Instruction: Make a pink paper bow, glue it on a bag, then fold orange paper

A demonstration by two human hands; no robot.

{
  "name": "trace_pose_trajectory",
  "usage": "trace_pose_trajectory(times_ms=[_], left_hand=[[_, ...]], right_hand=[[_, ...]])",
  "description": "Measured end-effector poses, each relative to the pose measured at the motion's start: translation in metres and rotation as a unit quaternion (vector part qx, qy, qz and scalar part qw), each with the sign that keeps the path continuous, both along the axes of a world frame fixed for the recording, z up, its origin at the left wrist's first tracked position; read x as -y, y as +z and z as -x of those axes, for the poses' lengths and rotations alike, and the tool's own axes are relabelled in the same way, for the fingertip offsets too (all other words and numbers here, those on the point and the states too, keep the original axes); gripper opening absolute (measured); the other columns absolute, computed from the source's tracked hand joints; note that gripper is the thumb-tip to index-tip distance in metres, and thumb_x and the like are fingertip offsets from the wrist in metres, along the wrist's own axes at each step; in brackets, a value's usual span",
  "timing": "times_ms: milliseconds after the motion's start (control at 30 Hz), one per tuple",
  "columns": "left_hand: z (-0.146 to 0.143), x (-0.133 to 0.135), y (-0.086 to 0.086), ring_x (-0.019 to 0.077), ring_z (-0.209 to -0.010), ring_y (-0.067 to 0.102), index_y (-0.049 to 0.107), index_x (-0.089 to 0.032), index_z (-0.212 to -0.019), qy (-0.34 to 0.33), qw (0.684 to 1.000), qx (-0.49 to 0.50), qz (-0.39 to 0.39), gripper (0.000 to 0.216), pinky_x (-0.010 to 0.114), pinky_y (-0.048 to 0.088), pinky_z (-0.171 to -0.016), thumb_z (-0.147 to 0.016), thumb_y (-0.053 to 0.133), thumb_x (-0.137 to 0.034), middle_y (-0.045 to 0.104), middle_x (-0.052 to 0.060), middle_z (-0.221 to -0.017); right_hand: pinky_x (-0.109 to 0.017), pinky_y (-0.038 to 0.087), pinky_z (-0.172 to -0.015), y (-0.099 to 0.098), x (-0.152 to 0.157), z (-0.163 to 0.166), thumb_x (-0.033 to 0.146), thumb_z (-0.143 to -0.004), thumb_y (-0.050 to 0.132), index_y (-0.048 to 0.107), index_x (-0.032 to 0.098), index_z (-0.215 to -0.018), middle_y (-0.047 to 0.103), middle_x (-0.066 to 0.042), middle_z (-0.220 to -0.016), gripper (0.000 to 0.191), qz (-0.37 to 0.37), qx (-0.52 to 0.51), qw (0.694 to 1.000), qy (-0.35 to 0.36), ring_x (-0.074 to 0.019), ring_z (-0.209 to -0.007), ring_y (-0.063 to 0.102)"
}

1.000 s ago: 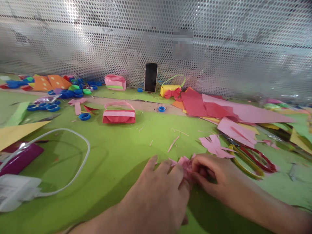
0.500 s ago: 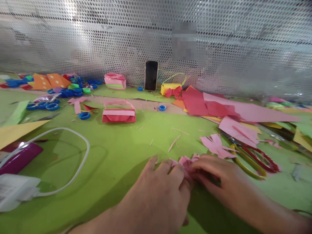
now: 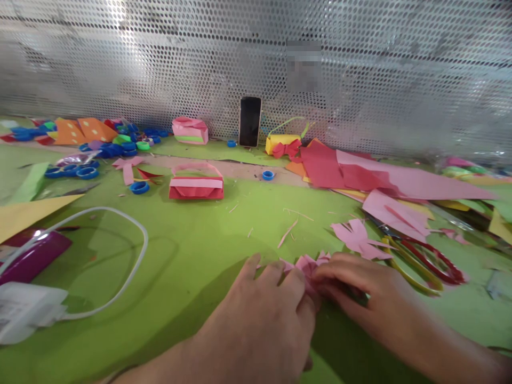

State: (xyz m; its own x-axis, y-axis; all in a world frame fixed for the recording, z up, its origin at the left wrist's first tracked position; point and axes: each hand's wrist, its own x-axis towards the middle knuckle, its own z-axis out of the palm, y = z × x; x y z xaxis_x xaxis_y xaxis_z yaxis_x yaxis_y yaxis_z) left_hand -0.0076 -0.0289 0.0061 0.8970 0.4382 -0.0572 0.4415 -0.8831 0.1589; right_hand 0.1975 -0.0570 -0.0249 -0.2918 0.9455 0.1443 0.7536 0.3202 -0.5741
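Note:
Between my two hands, low in the head view, lies a folded pink paper piece [image 3: 307, 265] with pointed petal-like edges. My left hand [image 3: 264, 314] presses over its left side, fingers curled down onto it. At its right side my right hand [image 3: 356, 282] pinches the paper between thumb and fingers. The underside of the paper is hidden by both hands. Just beyond my right hand rests a cut pink paper shape [image 3: 357, 238]. Beside that are scissors [image 3: 416, 266] with one yellow and one red handle.
A red paper handbag [image 3: 196, 189], a pink one [image 3: 190, 132] and a yellow one [image 3: 280, 145] stand further back. A phone [image 3: 250, 121] leans on the perforated metal wall [image 3: 192, 58]. Paper sheets [image 3: 416, 176] pile up right. A white charger [image 3: 30, 312] with cable lies left.
The view has shifted very slightly. Both hands stay on the pink paper with almost no visible movement.

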Motion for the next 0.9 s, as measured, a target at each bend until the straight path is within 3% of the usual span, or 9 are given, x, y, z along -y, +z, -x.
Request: trace_pose_trajectory(times_ms=[100, 233, 300, 400, 467, 533, 733, 900], left_hand=[[0.0, -0.001, -0.001, 0.0333, -0.116, 0.058, 0.058, -0.014, -0.126, 0.008, 1.0, 0.008, -0.002, 0.052, 0.055, 0.045, -0.097, -0.085, 0.066, -0.044, 0.064, 0.014, -0.124], [0.0, -0.002, -0.003, 0.032, -0.115, 0.058, 0.055, -0.016, -0.13, 0.004, 1.0, 0.012, -0.005, 0.054, 0.054, 0.046, -0.098, -0.085, 0.066, -0.044, 0.064, 0.012, -0.126], [0.0, -0.003, -0.003, 0.0312, -0.114, 0.058, 0.056, -0.017, -0.129, -0.001, 1.0, 0.015, -0.008, 0.055, 0.053, 0.045, -0.098, -0.084, 0.066, -0.046, 0.064, 0.012, -0.125], [0.0, -0.002, -0.004, 0.0294, -0.106, 0.06, 0.06, -0.017, -0.121, 0.007, 1.0, 0.018, -0.013, 0.047, 0.051, 0.047, -0.094, -0.084, 0.065, -0.046, 0.067, 0.01, -0.117], [-0.001, -0.001, -0.003, 0.0269, -0.097, 0.061, 0.063, -0.018, -0.112, 0.017, 1.0, 0.017, -0.007, 0.031, 0.046, 0.049, -0.087, -0.089, 0.059, -0.038, 0.068, 0.007, -0.11], [-0.002, 0.0, -0.002, 0.0238, -0.087, 0.061, 0.065, -0.019, -0.105, 0.024, 0.999, 0.024, -0.002, 0.021, 0.041, 0.049, -0.079, -0.092, 0.051, -0.028, 0.069, 0.005, -0.101], [-0.003, -0.003, -0.005, 0.0218, -0.075, 0.059, 0.067, -0.017, -0.092, 0.015, 0.998, 0.047, -0.031, 0.018, 0.035, 0.046, -0.068, -0.087, 0.051, -0.023, 0.069, 0.004, -0.086], [-0.002, -0.006, -0.003, 0.0223, -0.076, 0.06, 0.067, -0.016, -0.094, 0.003, 0.999, 0.028, -0.035, 0.019, 0.037, 0.049, -0.07, -0.087, 0.051, -0.022, 0.07, 0.006, -0.087]], right_hand=[[-0.022, 0.047, -0.053, 0.005, -0.001, 0.001, 0.025, -0.087, 0.056, 0.066, 0.024, -0.077, 0.065, 0.001, -0.069, 0.014, 0.01, -0.018, 0.999, -0.047, -0.0128, -0.06, 0.058], [-0.02, 0.039, -0.041, 0.014, -0.002, 0.0, 0.033, -0.085, 0.06, 0.055, 0.023, -0.069, 0.052, 0.005, -0.055, 0.02, -0.041, -0.044, 0.992, -0.109, -0.0103, -0.047, 0.049], [-0.019, 0.04, -0.043, 0.017, -0.002, -0.001, 0.031, -0.087, 0.059, 0.053, 0.023, -0.069, 0.052, 0.005, -0.057, 0.021, -0.065, -0.038, 0.993, -0.086, -0.0097, -0.048, 0.049], [-0.02, 0.047, -0.053, 0.018, 0.002, -0.002, 0.021, -0.089, 0.056, 0.057, 0.023, -0.078, 0.062, 0.002, -0.071, 0.011, -0.085, -0.003, 0.996, 0.014, -0.0105, -0.06, 0.057], [-0.022, 0.05, -0.064, 0.017, 0.006, -0.002, 0.014, -0.089, 0.051, 0.06, 0.024, -0.089, 0.066, -0.001, -0.085, 0.013, -0.101, 0.024, 0.991, 0.089, -0.0126, -0.075, 0.062], [-0.025, 0.05, -0.066, 0.016, 0.01, -0.001, 0.011, -0.088, 0.045, 0.061, 0.023, -0.091, 0.066, -0.002, -0.087, 0.02, -0.133, 0.051, 0.981, 0.129, -0.0148, -0.078, 0.062], [-0.03, 0.039, -0.055, 0.011, 0.01, 0.006, 0.018, -0.095, 0.044, 0.063, 0.019, -0.076, 0.066, -0.002, -0.071, 0.027, -0.243, 0.122, 0.95, 0.152, -0.0157, -0.062, 0.055], [-0.029, 0.035, -0.055, 0.007, 0.006, 0.008, 0.008, -0.092, 0.041, 0.063, 0.017, -0.078, 0.063, -0.002, -0.069, 0.028, -0.225, 0.101, 0.959, 0.139, -0.0149, -0.061, 0.052]])
